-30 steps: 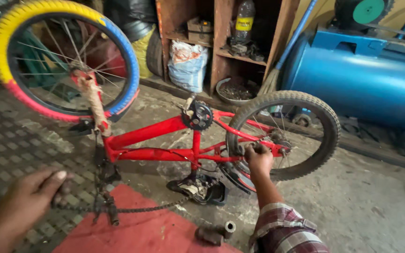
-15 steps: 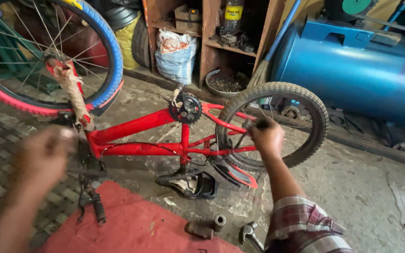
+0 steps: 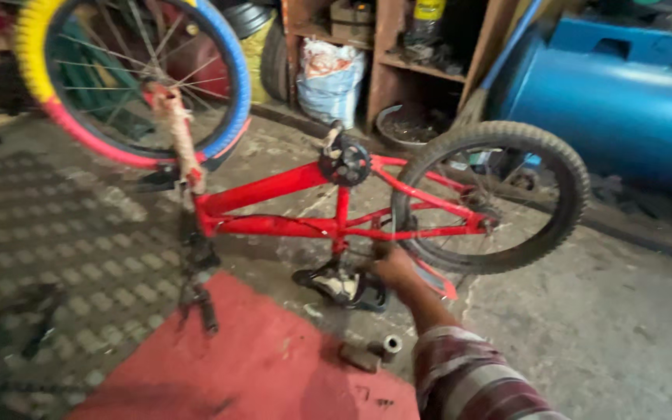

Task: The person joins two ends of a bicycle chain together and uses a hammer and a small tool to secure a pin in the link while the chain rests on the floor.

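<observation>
So the red kids' bike (image 3: 289, 206) is flipped upside down on the workshop floor (image 3: 631, 334), resting on its black saddle (image 3: 341, 285) and handlebars (image 3: 196, 292), both wheels up in the air. Only the right hand (image 3: 392, 264) is in view, reaching in low by the saddle and the rear frame tubes; it's blurry, so I can't tell whether the fingers are actually closed on anything. The left hand isn't in the shot at all. Handling-wise, I'd guess a steel frame like this is rigid and fairly hefty for its size, so the painted tubes are the sensible place to grab, not the thin spokes or the toothed black chainring (image 3: 345, 162), which looks greasy. The rear tyre (image 3: 565, 167) is knobby grey rubber, grippy but dusty; the front wheel (image 3: 130, 74) has a smooth yellow, blue and pink tyre. A small metal cylinder (image 3: 391, 343) lies near the edge of a flat red mat (image 3: 258, 365), and a big blue tank (image 3: 608, 93) sits behind.
</observation>
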